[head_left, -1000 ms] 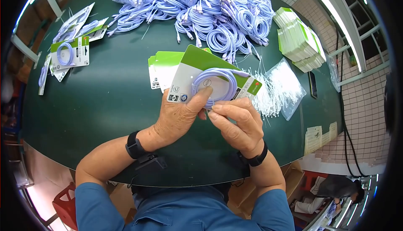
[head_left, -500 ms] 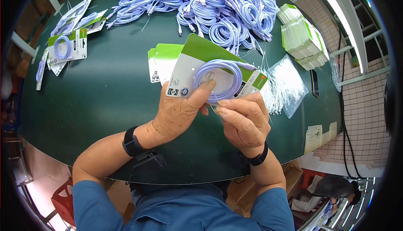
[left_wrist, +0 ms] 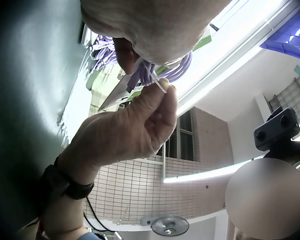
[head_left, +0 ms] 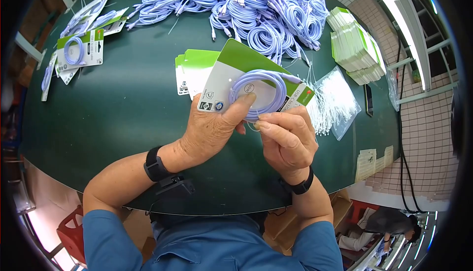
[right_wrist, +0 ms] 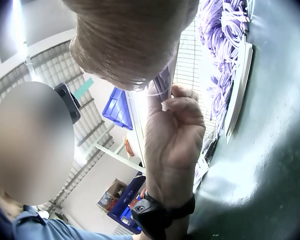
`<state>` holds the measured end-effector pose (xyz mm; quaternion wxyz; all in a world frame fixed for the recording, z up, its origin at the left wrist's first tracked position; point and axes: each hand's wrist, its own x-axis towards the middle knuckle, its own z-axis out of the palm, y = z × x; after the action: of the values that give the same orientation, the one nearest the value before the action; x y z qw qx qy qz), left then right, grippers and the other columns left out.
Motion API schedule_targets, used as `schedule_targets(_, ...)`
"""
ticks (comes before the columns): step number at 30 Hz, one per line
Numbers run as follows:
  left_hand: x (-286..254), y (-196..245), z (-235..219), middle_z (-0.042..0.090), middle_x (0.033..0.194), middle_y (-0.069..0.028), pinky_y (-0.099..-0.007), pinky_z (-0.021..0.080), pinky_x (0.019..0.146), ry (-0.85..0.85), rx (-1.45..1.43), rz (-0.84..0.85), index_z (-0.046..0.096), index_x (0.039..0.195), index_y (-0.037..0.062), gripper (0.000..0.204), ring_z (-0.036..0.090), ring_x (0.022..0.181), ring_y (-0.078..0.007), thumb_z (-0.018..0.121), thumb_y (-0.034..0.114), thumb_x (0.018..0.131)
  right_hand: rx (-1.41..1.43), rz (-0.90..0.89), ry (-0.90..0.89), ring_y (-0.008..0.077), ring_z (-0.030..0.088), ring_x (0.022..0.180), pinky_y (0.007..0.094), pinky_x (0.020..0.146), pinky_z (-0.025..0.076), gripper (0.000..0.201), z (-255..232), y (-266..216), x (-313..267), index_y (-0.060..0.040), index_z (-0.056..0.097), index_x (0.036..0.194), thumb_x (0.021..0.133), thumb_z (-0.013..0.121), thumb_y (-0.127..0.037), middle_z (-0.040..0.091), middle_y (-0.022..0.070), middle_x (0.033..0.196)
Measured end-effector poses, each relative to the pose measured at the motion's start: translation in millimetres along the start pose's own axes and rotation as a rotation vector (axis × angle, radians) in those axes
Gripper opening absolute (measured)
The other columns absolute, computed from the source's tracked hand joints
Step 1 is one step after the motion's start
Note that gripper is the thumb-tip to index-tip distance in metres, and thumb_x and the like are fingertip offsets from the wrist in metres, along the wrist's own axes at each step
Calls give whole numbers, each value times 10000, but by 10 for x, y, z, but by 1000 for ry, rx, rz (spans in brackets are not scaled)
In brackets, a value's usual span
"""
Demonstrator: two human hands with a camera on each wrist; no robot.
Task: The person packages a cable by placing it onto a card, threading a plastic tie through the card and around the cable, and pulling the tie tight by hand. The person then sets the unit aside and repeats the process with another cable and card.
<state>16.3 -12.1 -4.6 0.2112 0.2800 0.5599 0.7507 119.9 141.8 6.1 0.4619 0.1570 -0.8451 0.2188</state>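
My left hand (head_left: pixel 204 130) grips a green-and-white printed card (head_left: pixel 215 81), its thumb pressing a coiled lilac USB cable (head_left: pixel 281 93) against the front. A connector end of that cable lies along the card's right side. At the bottom of the coil, my right hand (head_left: pixel 290 140) pinches the end of a thin white zip tie (left_wrist: pixel 160 84) between thumb and forefinger. The right wrist view shows the tie looped around the cable strands, close to the left fingertips. Card and cable are held up above the dark green table (head_left: pixel 123 123).
Bundled lilac cables (head_left: pixel 266 20) pile up at the back. Stacked cards (head_left: pixel 357 49) and a bag of white zip ties (head_left: pixel 337 101) lie to the right, beside a phone (head_left: pixel 368 99). Carded cables (head_left: pixel 74 52) sit at left; more cards (head_left: pixel 197 66) lie behind the left hand.
Both hands have shifted slightly right with the card, which has turned a little. The right hand keeps pinching the tie at the coil's lower edge throughout.
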Motion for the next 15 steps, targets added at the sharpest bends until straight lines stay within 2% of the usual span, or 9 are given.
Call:
schedule_targets(3, -2, 32, 21, 699, 964, -52, -234, 537, 525, 27, -107, -131, 685, 1159, 48, 198, 650, 625, -89, 690, 163, 998, 16, 30, -3, 215, 627, 737, 309, 629, 508, 284, -4, 13, 4, -105, 734, 1036, 807, 846, 21, 750, 85, 955)
schedule_targets(4, -4, 33, 24, 699, 964, -52, -234, 537, 525, 27, -107, -130, 685, 1159, 48, 198, 650, 625, -89, 690, 163, 998, 23, 45, -5, 218, 621, 728, 309, 630, 507, 243, -7, 16, 5, -100, 721, 1023, 841, 839, 8, 749, 98, 941)
schedule_targets(8, -7, 19, 25, 697, 963, -50, -231, 539, 525, 23, -85, -111, 687, 1159, 53, 191, 647, 626, -85, 687, 160, 1000, 71, 89, 14, 217, 619, 725, 308, 628, 503, 245, -15, 21, 24, -98, 721, 1018, 839, 833, 25, 748, 102, 926)
schedule_targets(13, -5, -59, -31, 691, 980, -53, -231, 546, 529, -33, 34, 25, 692, 1181, 71, 190, 647, 632, -86, 676, 146, 1007, 77, 41, -10, 211, 616, 722, 306, 629, 500, 262, 7, 4, 32, -100, 719, 1016, 826, 833, 42, 748, 92, 920)
schedule_targets(15, -4, -80, -44, 689, 986, -55, -233, 548, 531, -56, 83, 91, 693, 1188, 74, 193, 648, 634, -88, 673, 145, 1009, 79, 16, -25, 206, 627, 715, 303, 622, 500, 324, 5, -8, 48, -101, 735, 1038, 776, 845, 54, 749, 69, 931)
